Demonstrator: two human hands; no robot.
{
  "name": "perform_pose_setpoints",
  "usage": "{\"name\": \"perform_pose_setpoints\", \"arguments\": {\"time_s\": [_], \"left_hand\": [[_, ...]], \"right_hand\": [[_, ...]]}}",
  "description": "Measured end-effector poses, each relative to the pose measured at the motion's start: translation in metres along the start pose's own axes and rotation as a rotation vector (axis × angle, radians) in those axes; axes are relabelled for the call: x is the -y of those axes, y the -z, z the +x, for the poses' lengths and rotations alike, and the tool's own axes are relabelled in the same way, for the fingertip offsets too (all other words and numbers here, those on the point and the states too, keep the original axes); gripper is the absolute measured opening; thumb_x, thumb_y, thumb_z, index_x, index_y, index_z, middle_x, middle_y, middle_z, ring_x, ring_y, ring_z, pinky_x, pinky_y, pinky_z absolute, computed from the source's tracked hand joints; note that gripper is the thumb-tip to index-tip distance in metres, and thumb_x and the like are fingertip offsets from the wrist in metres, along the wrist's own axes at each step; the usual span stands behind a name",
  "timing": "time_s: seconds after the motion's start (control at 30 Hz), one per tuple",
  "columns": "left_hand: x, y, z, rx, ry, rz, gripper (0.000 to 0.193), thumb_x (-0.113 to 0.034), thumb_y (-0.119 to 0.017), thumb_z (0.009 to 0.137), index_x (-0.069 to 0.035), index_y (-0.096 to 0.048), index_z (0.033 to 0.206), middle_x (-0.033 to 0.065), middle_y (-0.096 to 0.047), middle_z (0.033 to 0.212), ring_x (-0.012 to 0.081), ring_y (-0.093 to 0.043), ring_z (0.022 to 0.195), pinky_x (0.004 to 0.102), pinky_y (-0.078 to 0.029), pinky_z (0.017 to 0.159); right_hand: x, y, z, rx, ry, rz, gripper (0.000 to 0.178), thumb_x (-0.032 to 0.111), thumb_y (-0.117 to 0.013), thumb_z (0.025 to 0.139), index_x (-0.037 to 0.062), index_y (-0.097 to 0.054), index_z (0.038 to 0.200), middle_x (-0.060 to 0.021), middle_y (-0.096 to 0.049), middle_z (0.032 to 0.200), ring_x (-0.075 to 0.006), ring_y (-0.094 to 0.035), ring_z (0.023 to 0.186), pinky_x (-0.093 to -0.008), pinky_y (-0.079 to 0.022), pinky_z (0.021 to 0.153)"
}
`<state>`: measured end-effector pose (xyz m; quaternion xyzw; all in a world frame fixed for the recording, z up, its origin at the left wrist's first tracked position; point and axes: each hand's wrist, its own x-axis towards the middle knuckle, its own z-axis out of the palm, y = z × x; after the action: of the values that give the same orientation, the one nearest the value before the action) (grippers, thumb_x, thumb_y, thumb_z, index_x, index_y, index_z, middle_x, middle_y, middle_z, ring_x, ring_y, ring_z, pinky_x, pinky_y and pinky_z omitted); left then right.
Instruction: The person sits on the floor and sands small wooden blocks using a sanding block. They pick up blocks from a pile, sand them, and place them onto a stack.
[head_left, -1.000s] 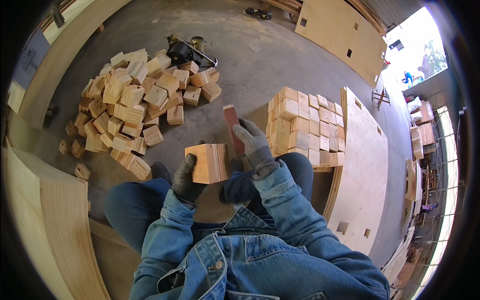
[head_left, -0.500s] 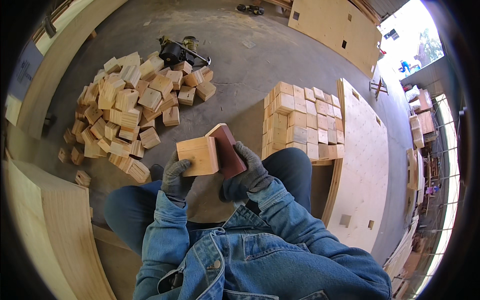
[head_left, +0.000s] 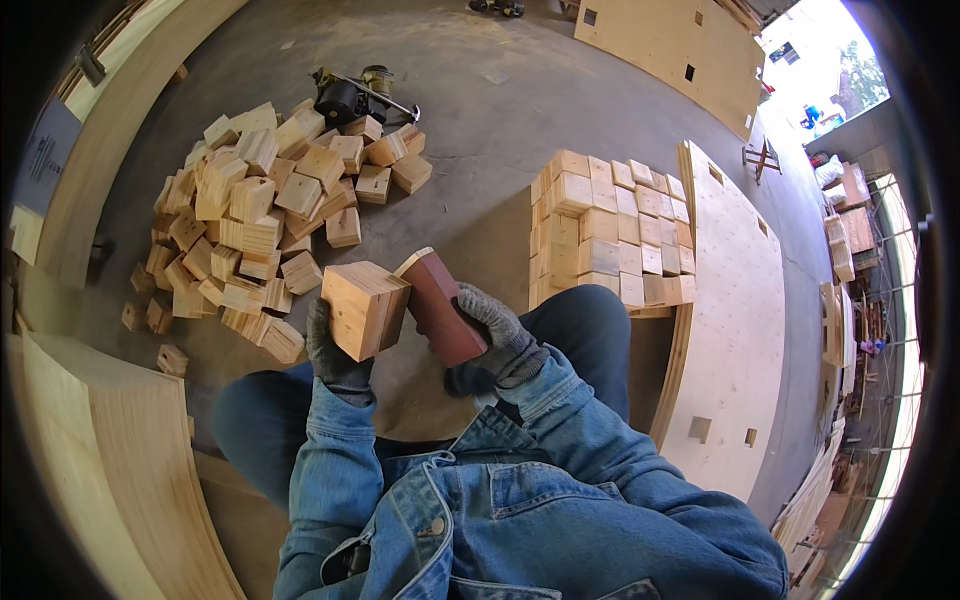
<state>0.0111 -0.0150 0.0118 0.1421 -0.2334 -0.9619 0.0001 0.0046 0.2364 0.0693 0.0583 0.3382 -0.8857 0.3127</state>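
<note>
A pale wooden block is gripped in my left hand, which wears a grey glove. The block is tilted, with an edge and two sides turned up. My right hand, gloved too, is closed around a sanding block, a piece of wood faced with reddish-brown sandpaper. The sanding block leans beside the wooden block's right side; I cannot tell whether they touch. Both are held above the floor between my bent knees.
A loose heap of wooden blocks lies on the left, with a dark power tool behind it. Blocks are stacked in rows at the right, beside a long plywood panel. Thick timber stands near left.
My left hand has turned the wooden block and shifted it slightly left, so an edge now faces up. The sanding block has tilted, showing more of its reddish-brown face.
</note>
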Motion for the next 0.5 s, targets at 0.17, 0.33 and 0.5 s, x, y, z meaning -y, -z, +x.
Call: {"name": "perform_pose_setpoints", "arguments": {"time_s": [0.17, 0.33, 0.5], "left_hand": [[0.001, -0.001, 0.004, -0.015, 0.123, -0.080, 0.071, -0.062, -0.049, 0.101, -0.011, -0.046, 0.151, 0.0127, -0.057, 0.143, 0.0310, -0.057, 0.130, 0.0503, -0.052, 0.105], [0.001, -0.017, -0.003, 0.099, 0.294, -0.212, 0.083, -0.070, -0.049, 0.097, -0.012, -0.039, 0.155, 0.0166, -0.050, 0.149, 0.0384, -0.052, 0.135, 0.0594, -0.046, 0.110], [0.004, -0.002, -0.003, 0.054, 0.232, -0.092, 0.082, -0.064, -0.058, 0.094, -0.008, -0.043, 0.153, 0.0207, -0.052, 0.147, 0.0362, -0.053, 0.135, 0.0556, -0.045, 0.113]], "right_hand": [[-0.001, -0.006, -0.001, -0.026, 0.023, -0.050, 0.057, 0.036, -0.061, 0.102, -0.0012, -0.049, 0.144, -0.0207, -0.065, 0.127, -0.0288, -0.067, 0.112, -0.0389, -0.055, 0.097], [0.005, -0.012, -0.004, -0.083, 0.040, -0.115, 0.054, 0.033, -0.062, 0.101, -0.0011, -0.051, 0.141, -0.0202, -0.066, 0.125, -0.0284, -0.067, 0.111, -0.0384, -0.055, 0.096], [0.007, -0.014, -0.005, -0.122, 0.066, -0.077, 0.054, 0.027, -0.065, 0.101, -0.0026, -0.049, 0.144, -0.0175, -0.066, 0.120, -0.0252, -0.070, 0.098, -0.0361, -0.059, 0.086]]}}
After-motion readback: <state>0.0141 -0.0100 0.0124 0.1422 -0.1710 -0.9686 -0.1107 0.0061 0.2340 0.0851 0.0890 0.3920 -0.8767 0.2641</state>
